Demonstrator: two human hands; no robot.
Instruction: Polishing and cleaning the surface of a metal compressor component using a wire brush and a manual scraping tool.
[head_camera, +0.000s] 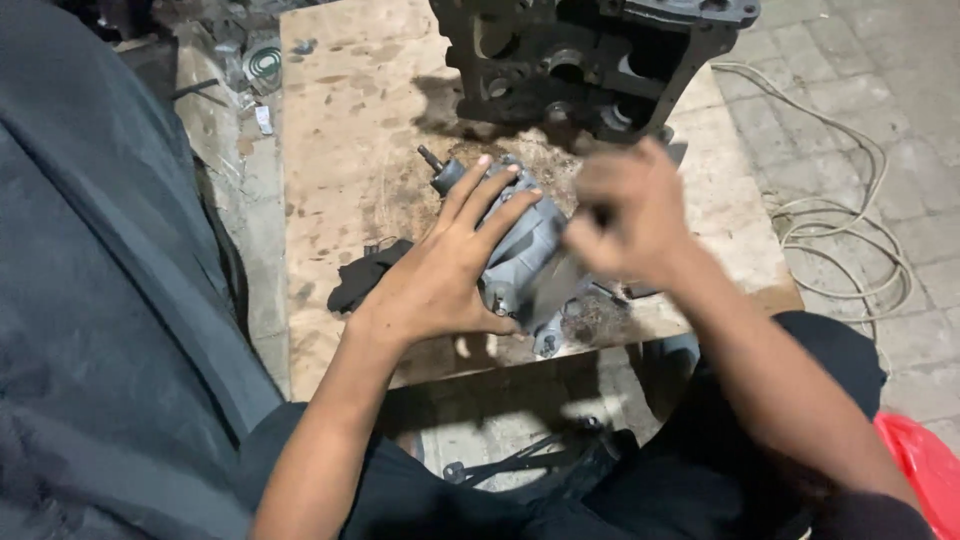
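Looking down through the head camera, I see the grey metal pump body (520, 255) lying on the stained plywood board (340, 130), near the board's front edge. Its long axis runs diagonally, from a small threaded stud at the far left end to a round fitting at the near right end.

Left hand (450, 275): laid flat on the pump body, fingers spread and pointing up the long axis toward the stud end. I judge it a pressing hold and not a closed grasp; the palm pins the casting to the board.

Right hand (625, 215): blurred, closed in a pinch over the right flank of the pump body. It appears to be clenched on something small and dark, but I cannot tell what it is, nor whether it touches the casting.

Both hands are on or just beside the part; the left covers the left and near side, the right the far right side.

Surroundings: a large dark engine casting (590, 55) stands beyond the pump body at the far edge of the board. A black rag (360, 275) lies just left of the left hand. A pale cable (850, 220) is coiled on the paved floor to the right.
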